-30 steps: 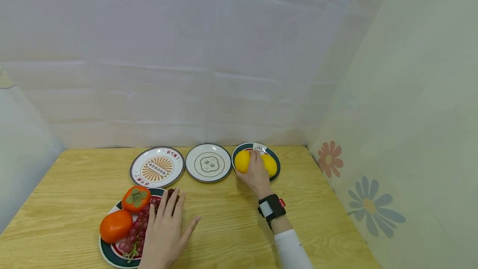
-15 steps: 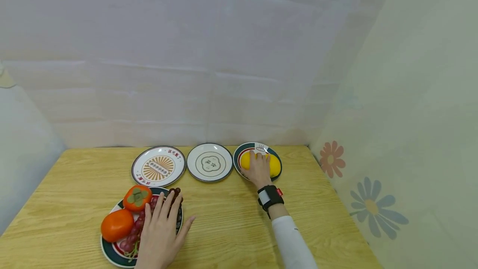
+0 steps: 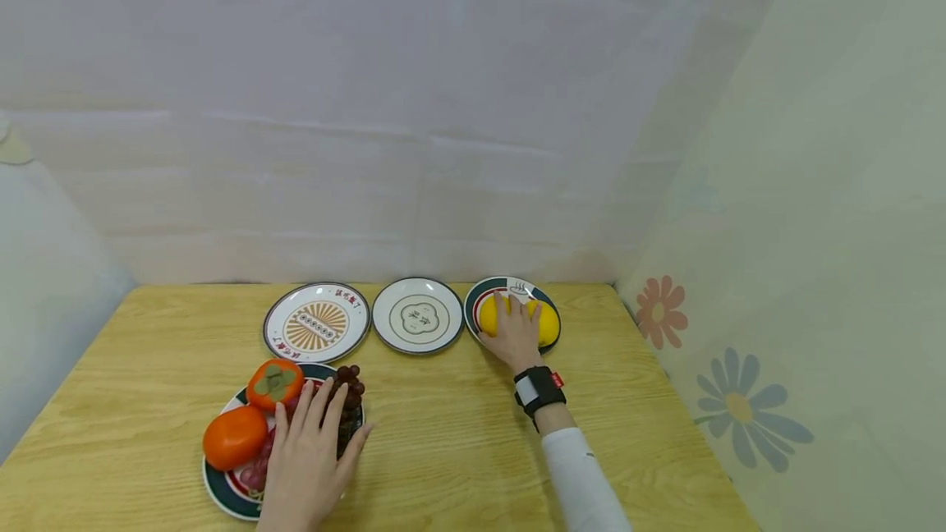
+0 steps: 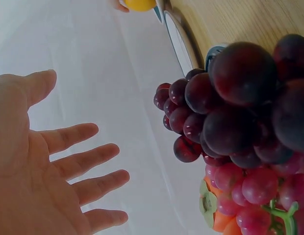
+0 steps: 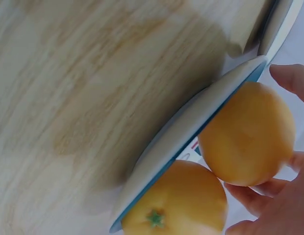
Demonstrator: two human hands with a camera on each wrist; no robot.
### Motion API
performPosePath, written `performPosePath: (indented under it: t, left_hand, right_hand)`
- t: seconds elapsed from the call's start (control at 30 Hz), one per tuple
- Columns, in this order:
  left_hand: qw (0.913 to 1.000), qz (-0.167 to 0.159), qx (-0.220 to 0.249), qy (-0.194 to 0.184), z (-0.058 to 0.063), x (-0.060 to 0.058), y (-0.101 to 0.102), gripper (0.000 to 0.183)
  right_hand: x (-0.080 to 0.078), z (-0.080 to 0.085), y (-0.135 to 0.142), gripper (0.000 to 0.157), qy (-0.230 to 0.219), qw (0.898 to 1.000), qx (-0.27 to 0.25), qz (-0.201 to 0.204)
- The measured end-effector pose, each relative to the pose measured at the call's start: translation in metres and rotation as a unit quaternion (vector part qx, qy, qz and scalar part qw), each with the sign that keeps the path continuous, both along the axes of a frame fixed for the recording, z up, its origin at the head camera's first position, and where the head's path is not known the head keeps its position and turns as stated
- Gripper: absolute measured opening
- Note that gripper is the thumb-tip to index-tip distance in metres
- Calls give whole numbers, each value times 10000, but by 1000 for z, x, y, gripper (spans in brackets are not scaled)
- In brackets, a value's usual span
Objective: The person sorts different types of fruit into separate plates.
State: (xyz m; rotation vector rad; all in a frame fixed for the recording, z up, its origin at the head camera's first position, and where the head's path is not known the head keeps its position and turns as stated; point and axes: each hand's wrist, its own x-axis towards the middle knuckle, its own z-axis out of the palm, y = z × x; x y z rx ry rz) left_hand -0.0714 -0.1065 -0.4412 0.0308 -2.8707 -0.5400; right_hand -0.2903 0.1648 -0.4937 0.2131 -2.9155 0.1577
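My right hand (image 3: 515, 337) is over the right plate (image 3: 520, 288), its fingers spread above two yellow-orange oranges. In the right wrist view, the fingers (image 5: 260, 200) lie beside the upper orange (image 5: 247, 134), and the thumb stands apart from it. The other orange (image 5: 176, 200), with a green stem mark, sits against it on the plate. My left hand (image 3: 306, 450), fingers spread and holding nothing, is above the near-left fruit plate (image 3: 219, 493). Around it are dark grapes (image 4: 230, 98), red grapes (image 4: 255, 186) and two persimmons, one (image 3: 235, 437) in front of the other (image 3: 276, 384).
Two more plates stand in the back row: a white one with a small emblem (image 3: 419, 318) in the middle and one with an orange ray pattern (image 3: 316, 323) on the left. Pale cloth hangs behind the wooden table (image 3: 443, 450), and a flower-print sheet (image 3: 754, 187) is on the right.
The right hand's fingers have spread and loosened from the left orange, which now rests on the plate. My left hand has drifted slightly left, showing more dark grapes.
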Motion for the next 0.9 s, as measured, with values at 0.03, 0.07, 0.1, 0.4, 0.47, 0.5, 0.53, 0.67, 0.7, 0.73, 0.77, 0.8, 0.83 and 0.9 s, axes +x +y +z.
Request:
performPosePath:
  t: [0.03, 0.07, 0.1, 0.4, 0.47, 0.5, 0.53, 0.67, 0.7, 0.73, 0.77, 0.8, 0.83, 0.9]
  left_hand:
    - [10000, 16, -16, 44, 0, 0, -1, 63]
    - [9999, 35, -38, 102, -1, 0, -2, 63]
    - [9999, 56, -58, 153, -2, 0, -4, 63]
    - [9992, 170, -18, 362, -12, -3, -15, 63]
    - [9994, 143, 12, 325, -15, -3, -15, 63]
    - [9995, 128, 22, 301, -17, -3, -15, 62]
    - [9995, 111, 28, 283, -19, -3, -14, 62]
    - [9998, 103, 34, 181, -27, -3, -11, 60]
    - [9999, 123, -11, 98, -29, -3, -10, 59]
    - [9999, 155, -64, 26, -31, -3, -10, 59]
    - [9997, 198, -125, -65, -33, -3, -9, 59]
    - [9993, 248, -192, -179, -35, -3, -9, 60]
    - [9988, 299, -266, -264, -36, -4, -8, 62]
    - [9974, 389, -407, -455, -39, -4, -8, 65]
  right_hand:
    - [1, 1, 0, 82, 55, 10000, -13, 37]
    - [3, 3, 0, 81, 121, 9999, -24, 91]
    - [5, 4, -1, 81, 157, 9998, -48, 142]
    - [46, 18, -19, 82, 197, 9952, -297, 911]
    - [57, 18, -23, 81, 189, 9932, -370, 1084]
    - [62, 19, -25, 81, 157, 9925, -385, 1149]
    - [67, 19, -27, 81, 122, 9917, -412, 1213]
    - [81, 19, -35, 79, 91, 9868, -612, 1499]
    - [84, 19, -37, 79, 96, 9856, -655, 1554]
    - [87, 19, -39, 78, 103, 9844, -697, 1610]
    - [90, 19, -40, 78, 111, 9834, -723, 1660]
    - [92, 19, -42, 78, 112, 9828, -726, 1692]
    - [94, 19, -43, 77, 114, 9826, -705, 1715]
    - [97, 19, -45, 77, 107, 9816, -719, 1763]
